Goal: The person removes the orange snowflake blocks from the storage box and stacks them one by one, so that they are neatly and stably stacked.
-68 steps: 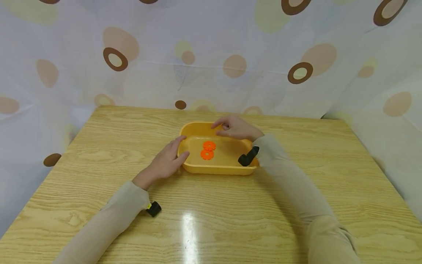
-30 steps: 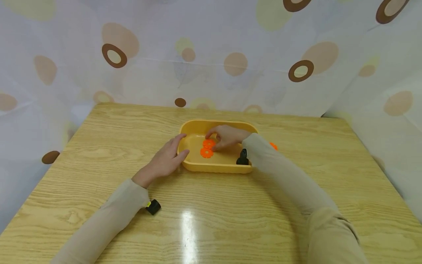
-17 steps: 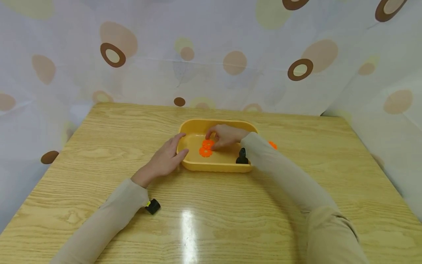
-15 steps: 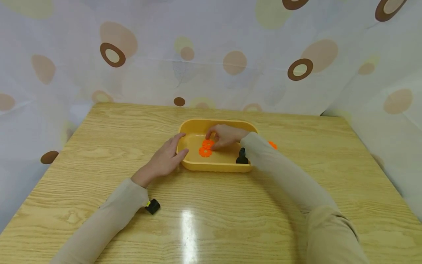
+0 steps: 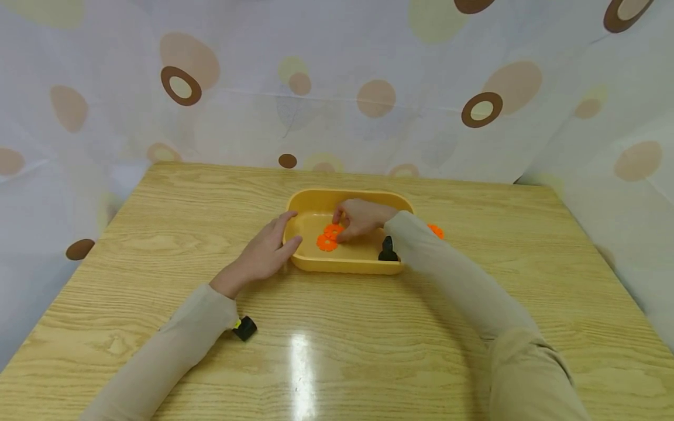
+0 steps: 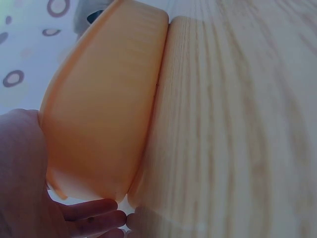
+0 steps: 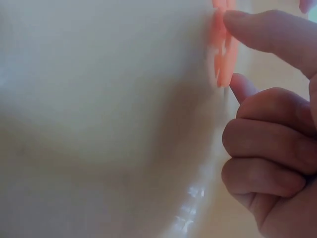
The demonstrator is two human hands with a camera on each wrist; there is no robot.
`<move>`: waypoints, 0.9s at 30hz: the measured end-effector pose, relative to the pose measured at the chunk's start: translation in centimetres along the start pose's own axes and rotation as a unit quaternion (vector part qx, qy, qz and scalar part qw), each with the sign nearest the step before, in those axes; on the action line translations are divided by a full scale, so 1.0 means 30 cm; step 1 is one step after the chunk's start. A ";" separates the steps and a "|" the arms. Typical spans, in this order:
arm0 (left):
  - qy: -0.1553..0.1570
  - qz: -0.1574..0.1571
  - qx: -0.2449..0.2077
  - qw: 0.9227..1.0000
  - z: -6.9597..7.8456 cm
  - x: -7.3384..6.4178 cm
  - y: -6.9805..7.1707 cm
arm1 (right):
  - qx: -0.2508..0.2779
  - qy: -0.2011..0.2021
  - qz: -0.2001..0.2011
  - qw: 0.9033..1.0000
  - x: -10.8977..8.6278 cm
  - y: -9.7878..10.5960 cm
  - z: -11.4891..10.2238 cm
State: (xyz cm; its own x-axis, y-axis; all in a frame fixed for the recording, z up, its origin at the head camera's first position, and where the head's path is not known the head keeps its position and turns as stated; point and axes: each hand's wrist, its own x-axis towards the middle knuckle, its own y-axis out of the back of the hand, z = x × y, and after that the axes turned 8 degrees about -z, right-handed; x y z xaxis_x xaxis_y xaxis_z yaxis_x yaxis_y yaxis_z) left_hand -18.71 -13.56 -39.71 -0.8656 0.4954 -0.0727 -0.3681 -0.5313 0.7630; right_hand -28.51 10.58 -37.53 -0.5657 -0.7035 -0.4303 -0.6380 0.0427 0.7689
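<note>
A yellow-orange plastic tray (image 5: 347, 267) stands on the wooden table. My left hand (image 5: 265, 251) holds its left end, thumb over the rim; in the left wrist view its fingers (image 6: 96, 218) lie against the outside of the wall. Inside the tray, two orange flower-shaped notched discs overlap, the nearer disc (image 5: 326, 243) lying flat on the floor. Reaching in from the right, my right hand (image 5: 363, 216) pinches the farther notched disc (image 5: 333, 229) between thumb and index finger. In the right wrist view that disc (image 7: 225, 54) appears edge-on, and the other fingers are curled in.
Another orange piece (image 5: 436, 231) lies on the table just right of the tray, partly covered by the right sleeve (image 5: 447, 269). Black wrist cameras hang from both cuffs, the right camera (image 5: 388, 251) dipping into the tray. A spotted cloth (image 5: 337, 88) hangs behind the table.
My right hand has come down from above the tray's back rim to the discs, and its index finger has drawn toward the thumb. The orange piece right of the tray has come into view.
</note>
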 end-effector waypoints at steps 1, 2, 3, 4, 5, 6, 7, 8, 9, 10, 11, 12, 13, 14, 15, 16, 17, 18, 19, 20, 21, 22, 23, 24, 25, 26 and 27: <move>0.000 0.000 0.000 1.000 0.000 0.000 0.000 | 0.003 -0.002 -0.001 1.000 -0.001 0.000 -0.002; 0.000 0.000 -0.001 1.000 0.000 0.001 0.001 | 0.007 -0.003 -0.001 1.000 -0.003 0.002 -0.003; 0.001 0.000 -0.003 1.000 0.002 0.000 0.002 | 0.012 -0.004 -0.001 1.000 -0.004 0.003 -0.004; 0.001 0.000 -0.003 1.000 0.002 0.000 0.003 | 0.018 -0.005 -0.001 1.000 -0.004 0.005 -0.005; 0.001 0.000 -0.003 1.000 0.002 0.000 0.003 | 0.025 -0.005 -0.001 1.000 -0.005 0.006 -0.006; 0.001 0.000 -0.003 1.000 0.002 -0.001 0.004 | 0.032 -0.004 -0.001 0.999 -0.006 0.007 -0.005; 0.001 0.000 -0.003 1.000 0.003 -0.001 0.004 | 0.039 -0.005 -0.001 0.999 -0.006 0.008 -0.005; 0.001 0.000 -0.004 1.000 0.003 -0.001 0.005 | 0.045 -0.005 -0.001 0.999 -0.006 0.009 -0.003; 0.001 -0.001 -0.003 1.000 0.003 -0.002 0.005 | 0.044 -0.001 0.003 0.999 -0.008 0.010 -0.004; 0.002 -0.001 -0.004 1.000 0.003 -0.002 0.005 | 0.045 0.000 0.004 0.999 -0.009 0.010 -0.003; 0.002 -0.001 -0.003 1.000 0.003 -0.002 0.005 | 0.047 -0.001 0.006 0.999 -0.010 0.010 -0.004; 0.002 -0.001 -0.004 1.000 0.003 -0.003 0.006 | 0.047 -0.002 0.007 0.999 -0.011 0.009 -0.004; 0.002 -0.002 -0.004 1.000 0.003 -0.003 0.006 | 0.046 -0.005 0.010 0.999 -0.012 0.009 -0.005; 0.002 -0.002 -0.004 1.000 0.003 -0.003 0.006 | 0.043 -0.007 0.013 0.999 -0.014 0.009 -0.004; 0.002 -0.002 -0.004 1.000 0.003 -0.003 0.006 | 0.037 -0.007 0.017 0.999 -0.015 0.008 -0.006; 0.003 -0.002 -0.004 1.000 0.003 -0.003 0.005 | 0.038 -0.014 0.017 0.999 -0.015 0.008 -0.005; 0.003 -0.002 -0.004 1.000 0.002 -0.003 0.005 | 0.035 -0.016 0.020 0.999 -0.017 0.008 -0.006; 0.003 -0.003 -0.004 1.000 0.002 -0.003 0.004 | 0.030 -0.017 0.022 0.999 -0.019 0.008 -0.005; 0.004 -0.003 -0.005 1.000 0.001 -0.002 0.003 | 0.028 -0.019 0.024 0.999 -0.020 0.008 -0.005; 0.004 -0.003 -0.006 1.000 0.001 -0.002 0.003 | 0.025 -0.021 0.027 0.999 -0.022 0.009 -0.005; 0.005 -0.003 -0.006 1.000 0.000 -0.001 0.002 | 0.023 -0.021 0.029 0.999 -0.025 0.010 -0.006; 0.005 -0.003 -0.006 1.000 0.000 -0.001 0.001 | 0.024 -0.025 0.030 0.999 -0.028 0.011 -0.008; 0.005 -0.003 -0.006 1.000 -0.001 0.000 0.001 | 0.023 -0.026 0.031 0.999 -0.030 0.013 -0.008; 0.005 -0.003 -0.006 1.000 -0.001 0.000 0.000 | 0.023 -0.027 0.033 0.999 -0.033 0.015 -0.009; 0.005 -0.003 -0.006 1.000 -0.001 0.000 0.000 | 0.024 -0.028 0.035 0.999 -0.036 0.018 -0.011; 0.006 -0.003 -0.005 1.000 -0.002 0.000 -0.001 | 0.025 -0.028 0.036 0.999 -0.039 0.021 -0.013; 0.007 -0.002 -0.004 1.000 -0.002 -0.001 -0.001 | 0.027 -0.026 0.037 0.999 -0.041 0.024 -0.015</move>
State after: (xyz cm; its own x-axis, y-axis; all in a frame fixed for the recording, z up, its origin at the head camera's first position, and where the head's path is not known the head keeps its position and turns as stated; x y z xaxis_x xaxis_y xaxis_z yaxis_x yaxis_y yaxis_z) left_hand -18.69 -13.58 -39.77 -0.8683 0.4888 -0.0851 -0.3752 -0.5347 0.7572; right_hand -28.04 11.17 -36.22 -0.6378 -0.6588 -0.3990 -0.6199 0.1316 0.7736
